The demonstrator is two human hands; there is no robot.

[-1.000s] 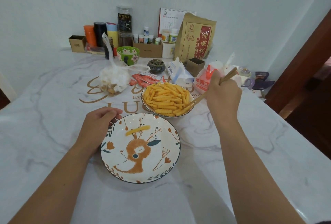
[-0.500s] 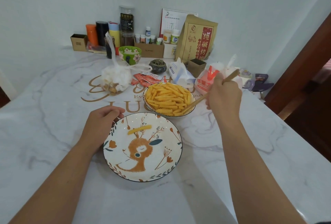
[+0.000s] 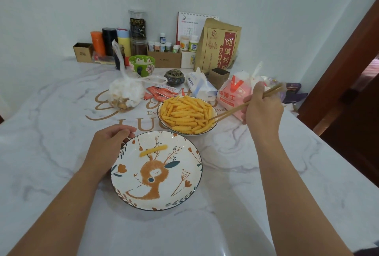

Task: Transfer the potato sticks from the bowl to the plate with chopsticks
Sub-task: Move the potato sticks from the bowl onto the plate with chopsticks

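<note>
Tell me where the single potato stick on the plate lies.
Head view: the potato stick lies on the plate's far half, above the deer's antlers, near the left hand.

Free: bare bench (image 3: 256, 173) right of plate (image 3: 192, 175) | Obstacles: plastic bag (image 3: 125, 93), sauce packets (image 3: 162, 92), tissue pack (image 3: 202, 87) crowd behind bowl (image 3: 164, 121)

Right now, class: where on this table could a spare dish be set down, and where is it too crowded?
Bare marble lies left of the left hand, right of the plate past the right forearm, and along the near edge. The far side is crowded: the bowl, a knotted plastic bag, packets and jars.
</note>
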